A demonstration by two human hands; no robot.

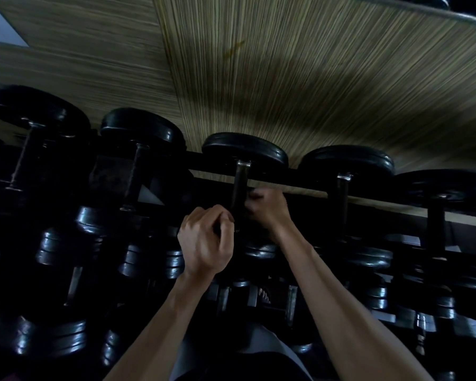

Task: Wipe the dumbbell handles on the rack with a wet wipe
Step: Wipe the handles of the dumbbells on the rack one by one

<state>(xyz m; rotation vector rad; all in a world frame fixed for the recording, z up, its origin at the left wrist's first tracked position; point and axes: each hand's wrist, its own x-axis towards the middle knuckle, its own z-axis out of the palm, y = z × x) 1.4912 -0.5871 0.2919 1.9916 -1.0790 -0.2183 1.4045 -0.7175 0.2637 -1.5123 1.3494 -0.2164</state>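
A black dumbbell [245, 149] lies on the top rail of the rack [300, 185], its dark handle [239, 182] running toward me. My left hand [204, 240] is curled against the near end of that handle. My right hand [267, 207] is closed around the handle's right side a little further up. No wet wipe shows in either hand; the light is dim and the fingers hide what lies under them.
More black dumbbells [140, 127] sit along the top rail to the left and to the right [346, 160]. Lower tiers hold several smaller dumbbells [58, 251]. A striped wood-look wall [313, 78] stands behind the rack.
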